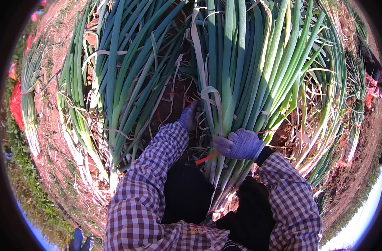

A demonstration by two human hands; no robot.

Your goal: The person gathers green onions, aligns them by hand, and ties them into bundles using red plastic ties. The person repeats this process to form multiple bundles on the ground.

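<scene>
A thick bunch of long green onions (pixel 233 94) lies before me, its pale root ends between my knees. My right hand (pixel 239 144), in a purple-grey knitted glove, rests on the lower stalks with its fingers curled over them; a strip of red tie (pixel 206 158) sticks out to its left and more red shows at its right. My left hand (pixel 190 114), gloved alike, is at the bunch's left side, low near the soil. Red string shows by its fingertips. Its fingers are partly hidden, so its grip is unclear.
More green onions (pixel 118 94) lie at the left, and another pile (pixel 329 109) at the right. A tied bundle (pixel 29 116) lies at the far left beside red plastic material (pixel 16 105). Another bundle (pixel 355 131) is at the far right, near a partly visible person (pixel 371 69).
</scene>
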